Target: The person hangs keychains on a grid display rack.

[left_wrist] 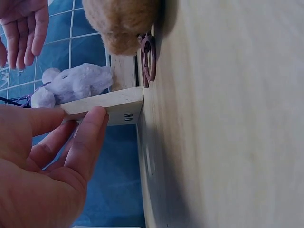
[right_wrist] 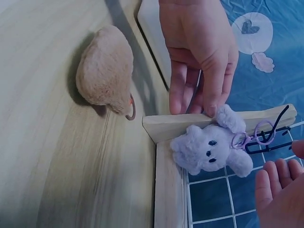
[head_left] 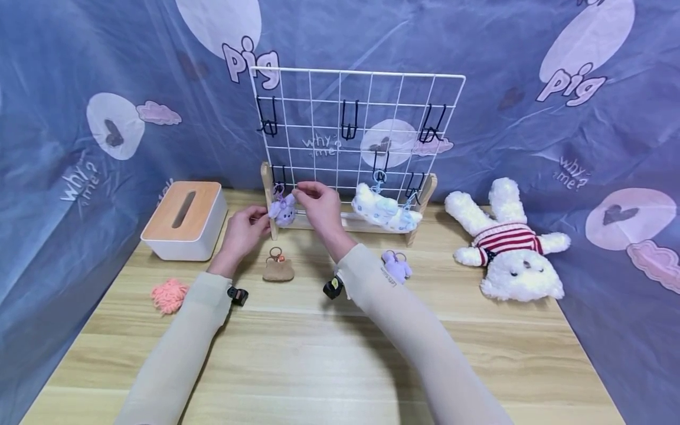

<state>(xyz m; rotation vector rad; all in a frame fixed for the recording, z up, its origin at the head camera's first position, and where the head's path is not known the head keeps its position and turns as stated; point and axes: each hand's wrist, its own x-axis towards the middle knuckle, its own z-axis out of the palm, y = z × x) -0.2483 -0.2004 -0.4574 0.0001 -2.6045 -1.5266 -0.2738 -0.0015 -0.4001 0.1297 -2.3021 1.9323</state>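
Observation:
A small lilac plush keychain hangs head down by its purple ring from a black hook at the lower left of a white wire grid rack. My left hand is beside it, thumb and fingertips at the rack's wooden left post. On the keychain's other side is my right hand, fingers loosely bent and holding nothing; in the left wrist view that hand shows its fingers extended. A brown plush keychain with a ring lies on the table in front of the post.
Blue-and-white plush keychains hang at the rack's lower right. Another lilac plush keychain lies near my right forearm. A tissue box and pink yarn bundle are left; a white plush bear lies right.

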